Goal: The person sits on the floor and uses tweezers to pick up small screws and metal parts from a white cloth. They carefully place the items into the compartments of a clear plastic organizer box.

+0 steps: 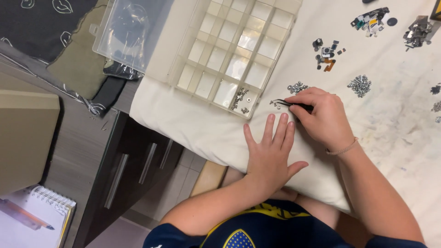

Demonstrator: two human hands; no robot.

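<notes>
- My right hand [324,117] is curled and pinches a pair of dark tweezers [294,104] between thumb and fingers, the tips pointing left.
- At the tweezer tips I see a tiny silver screw [277,105] on the white cloth [183,119], just beside the right corner of the organizer box; whether the tips actually grip it is too small for me to tell.
- My left hand [271,154] lies flat on the cloth, palm down, fingers spread, holding nothing, just below the tweezers.
- The clear plastic organizer box [236,48] sits open on the cloth, divided into many compartments. One compartment near its closest corner holds a small cluster of silver screws [240,97]; the others look bare as far as I can see.
- Its transparent lid [128,32] hangs open to the left, over dark fabric.
- A small heap of silver screws [297,87] lies just above my right hand; another heap [359,85] is farther right.
- Small dark electronic parts [327,53] are scattered further up, well apart from my hands.
- A spiral notebook [39,216] with a pencil [30,216] on it lies at the lower left, off the cloth.
</notes>
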